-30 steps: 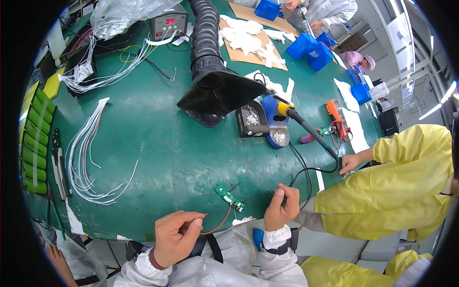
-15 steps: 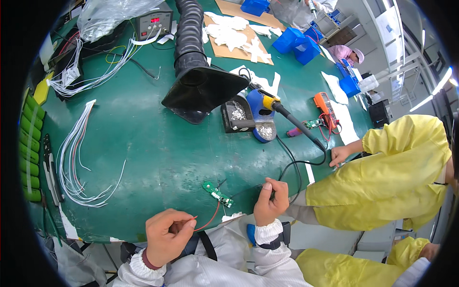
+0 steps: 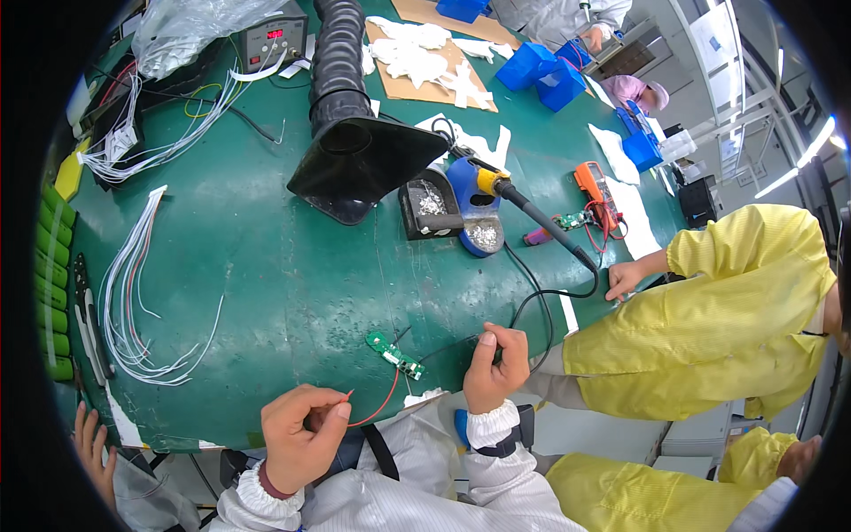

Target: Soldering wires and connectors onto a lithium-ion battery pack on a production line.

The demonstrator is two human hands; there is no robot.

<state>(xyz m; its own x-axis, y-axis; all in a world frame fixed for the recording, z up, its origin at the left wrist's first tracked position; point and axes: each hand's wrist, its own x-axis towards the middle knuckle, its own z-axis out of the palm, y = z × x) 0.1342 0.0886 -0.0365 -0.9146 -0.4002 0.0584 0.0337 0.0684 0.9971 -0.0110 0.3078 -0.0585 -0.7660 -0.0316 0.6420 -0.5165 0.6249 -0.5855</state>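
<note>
A small green circuit board [image 3: 390, 353] lies near the front edge of the green bench, between my two hands. A red wire [image 3: 383, 408] curves from the board down to my left hand [image 3: 304, 434], which pinches it near its tip between thumb and forefinger. My right hand [image 3: 496, 371] is closed just right of the board, thumb against the curled fingers. A thin black wire [image 3: 436, 355] leads from the board toward those fingers and seems held in them; its end is hidden. A short dark wire end [image 3: 403, 333] also sticks up beside the board.
Behind the board are a soldering iron [image 3: 541, 213] in its stand, a black fume hood [image 3: 363, 164] and a soldering station [image 3: 273, 40]. White wires [image 3: 133, 293] and green cells [image 3: 51, 293] lie left. At right, an orange multimeter [image 3: 596, 191] lies near a yellow-clad co-worker [image 3: 709, 310].
The view has shifted slightly, while both my hands keep their grips. Another person's hand has come into view at the lower left edge.
</note>
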